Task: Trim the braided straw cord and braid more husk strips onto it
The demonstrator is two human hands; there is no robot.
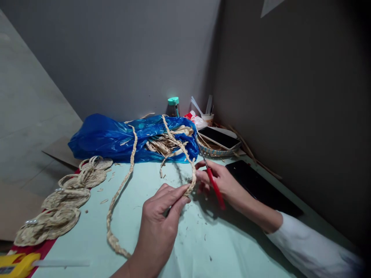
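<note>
My left hand (162,220) pinches the end of a braided straw cord (193,175) between thumb and fingers, low over the table. From there the cord runs up to an open blue plastic bag (101,137), where loose straw strips (162,144) show. Another stretch of braid (120,189) curves down the left side and passes behind my left wrist. Close to the pinched end, my right hand (216,177) is closed on a slim red-handled tool (215,187) with a thin dark tip pointing up and away. Its exact kind is unclear.
Several woven straw slippers (66,197) line the left edge. A yellow glue gun (19,264) with a glue stick (60,263) lies at lower left. A black tablet-like slab (261,187), a phone (218,138) on a basket (216,151), a cup (208,119) and a green-lidded jar (173,102) stand beyond.
</note>
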